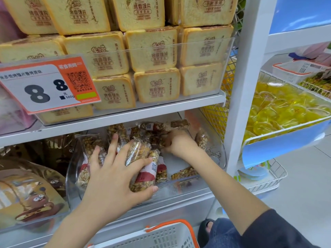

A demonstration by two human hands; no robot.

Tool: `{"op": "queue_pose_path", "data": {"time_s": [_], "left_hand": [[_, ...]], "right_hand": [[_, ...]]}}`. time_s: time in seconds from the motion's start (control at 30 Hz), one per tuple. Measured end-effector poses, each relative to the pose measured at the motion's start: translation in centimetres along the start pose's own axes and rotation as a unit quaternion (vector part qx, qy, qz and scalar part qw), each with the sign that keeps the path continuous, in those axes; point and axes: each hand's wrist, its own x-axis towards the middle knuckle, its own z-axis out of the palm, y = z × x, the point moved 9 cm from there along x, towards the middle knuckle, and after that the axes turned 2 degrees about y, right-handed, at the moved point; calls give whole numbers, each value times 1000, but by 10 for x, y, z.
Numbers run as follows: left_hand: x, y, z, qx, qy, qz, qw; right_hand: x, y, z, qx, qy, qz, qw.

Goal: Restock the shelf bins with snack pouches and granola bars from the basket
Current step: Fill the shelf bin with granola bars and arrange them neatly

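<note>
While the white shelving unit point(238, 83) is filling most of the view, its upper shelf is carrying a clear bin of toast-shaped packs point(152, 51), stacked in rows behind an orange and white price card point(48, 85). To the right, a tilted wire tray point(268, 138) is holding yellow jelly cups point(279, 106). On the lower shelf, at the left, brown cartoon-printed pouches point(30, 192) are sitting in their own bin. Beside them, the clear bin point(188, 187) is holding the granola bars point(125, 133), some lying flat, some leaning at the back. The white basket point(161, 237) with its orange handle is showing at the bottom edge, just under the arms. The left hand point(114, 178) is reaching into that bin, thumb and fingers curling around a small bunch of wrapped bars point(143, 167) standing near the front wall. The right hand point(177, 142) is lying deeper in the bin, fingers folding over bars at the back, though which ones they are gripping is unclear.
</note>
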Motion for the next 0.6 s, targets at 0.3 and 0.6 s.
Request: {"op": "queue_pose_path", "data": {"time_s": [0.3, 0.6], "left_hand": [[0, 1, 0, 4, -2, -3, 1000], [-1, 0, -1, 5, 0, 3, 1000]], "right_hand": [[-21, -19, 68, -37, -180, -12, 983], [-34, -11, 46, 14, -198, 3, 980]]}}
